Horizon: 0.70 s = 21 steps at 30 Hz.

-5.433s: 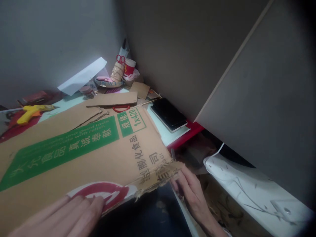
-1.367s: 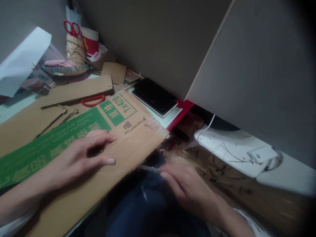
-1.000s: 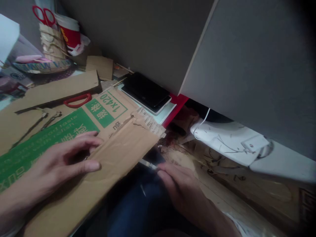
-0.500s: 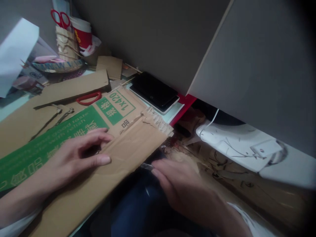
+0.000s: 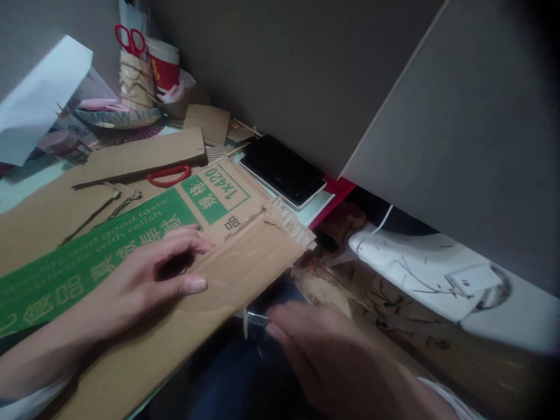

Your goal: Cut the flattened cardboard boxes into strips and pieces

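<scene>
A big brown cardboard sheet [image 5: 131, 233] with green print lies across the desk, and its folded-over flap [image 5: 227, 274] has a torn edge. My left hand [image 5: 144, 280] presses on that flap, thumb and fingers curled, palm arched above it. My right hand [image 5: 319, 356] is blurred just off the flap's near edge. Its fingers close on a thin metal blade [image 5: 251, 318] that touches the cardboard edge.
A black tablet [image 5: 284, 172] lies by the grey wall. Red-handled scissors [image 5: 168, 175] rest on the cardboard, and another red pair [image 5: 130, 38] stands in a holder beside a red cup [image 5: 164, 67]. A white device [image 5: 420, 274] and cardboard scraps [image 5: 350, 291] lie below right.
My right hand slid the blade leftward and nearer along the flap's edge. My left hand stayed pressed on the flap. Several seconds ago the flap was still unfolded.
</scene>
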Each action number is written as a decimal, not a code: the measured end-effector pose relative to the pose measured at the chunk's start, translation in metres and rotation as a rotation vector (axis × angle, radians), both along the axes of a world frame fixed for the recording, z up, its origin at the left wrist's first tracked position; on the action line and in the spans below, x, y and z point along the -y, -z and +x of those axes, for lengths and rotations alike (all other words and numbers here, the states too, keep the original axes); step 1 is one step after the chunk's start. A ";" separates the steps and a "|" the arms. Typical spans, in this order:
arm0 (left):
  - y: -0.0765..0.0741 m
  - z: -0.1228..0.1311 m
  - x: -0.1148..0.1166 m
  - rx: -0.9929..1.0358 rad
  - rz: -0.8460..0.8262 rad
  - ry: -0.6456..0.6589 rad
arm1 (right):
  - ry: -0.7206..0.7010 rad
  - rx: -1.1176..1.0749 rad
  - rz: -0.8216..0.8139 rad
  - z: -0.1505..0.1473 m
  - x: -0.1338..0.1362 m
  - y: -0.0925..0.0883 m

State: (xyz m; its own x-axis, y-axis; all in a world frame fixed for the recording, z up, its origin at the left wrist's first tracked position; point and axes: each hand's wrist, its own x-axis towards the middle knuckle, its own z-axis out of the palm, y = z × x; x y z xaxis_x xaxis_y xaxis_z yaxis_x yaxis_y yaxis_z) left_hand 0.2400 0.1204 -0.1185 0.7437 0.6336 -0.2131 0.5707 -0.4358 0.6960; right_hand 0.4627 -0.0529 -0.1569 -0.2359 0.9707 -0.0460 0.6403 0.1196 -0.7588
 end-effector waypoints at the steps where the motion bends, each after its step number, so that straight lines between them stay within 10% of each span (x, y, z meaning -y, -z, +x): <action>1: 0.000 0.000 0.000 -0.001 -0.007 0.000 | -0.006 0.000 -0.015 0.000 0.000 0.000; 21: 0.005 0.003 -0.002 0.055 0.006 0.042 | 0.037 -0.174 -0.031 -0.021 0.000 0.024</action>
State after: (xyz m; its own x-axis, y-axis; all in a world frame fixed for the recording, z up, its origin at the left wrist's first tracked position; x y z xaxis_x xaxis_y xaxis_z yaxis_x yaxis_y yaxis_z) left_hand 0.2427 0.1228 -0.1239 0.7804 0.6024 -0.1677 0.5127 -0.4627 0.7232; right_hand 0.4418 -0.0529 -0.1814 -0.2073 0.9775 -0.0380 0.5028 0.0732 -0.8613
